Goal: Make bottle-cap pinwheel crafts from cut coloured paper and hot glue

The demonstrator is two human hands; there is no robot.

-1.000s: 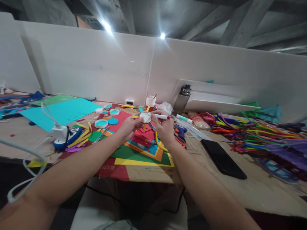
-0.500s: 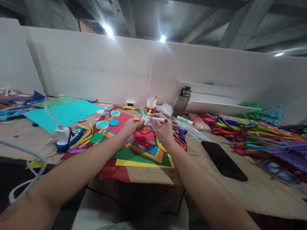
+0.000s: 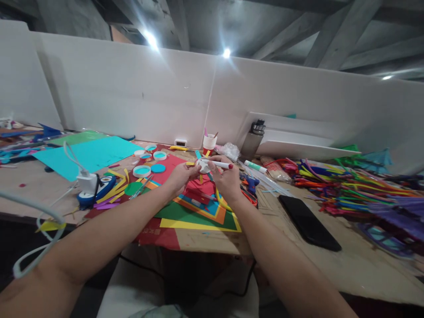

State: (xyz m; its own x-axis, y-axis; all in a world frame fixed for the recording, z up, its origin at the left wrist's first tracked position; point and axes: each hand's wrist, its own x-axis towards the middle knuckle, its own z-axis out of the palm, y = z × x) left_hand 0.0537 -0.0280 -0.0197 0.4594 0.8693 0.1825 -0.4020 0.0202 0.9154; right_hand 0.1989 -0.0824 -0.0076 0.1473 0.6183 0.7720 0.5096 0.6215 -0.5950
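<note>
My left hand (image 3: 181, 176) grips a small white disc (image 3: 203, 165) with yellow and blue strips sticking out round its edge. In my right hand (image 3: 228, 176) is a white marker (image 3: 218, 164) with a red end, held sideways with its other end at the disc. Both hands meet above a red folded piece (image 3: 198, 190) that lies on stacked coloured paper sheets (image 3: 198, 223). Whether the marker's tip touches the disc is too small to tell.
A black phone (image 3: 308, 223) lies to the right, before a heap of coloured pipe cleaners (image 3: 334, 185). Round lids (image 3: 142, 171), a turquoise sheet (image 3: 89, 154) and a blue power strip (image 3: 106, 186) are at left. Behind stand a paper cup (image 3: 209, 142) and a bottle (image 3: 253, 141).
The view has shifted very slightly. Both hands keep their hold on the disc and the marker, with hardly any visible movement.
</note>
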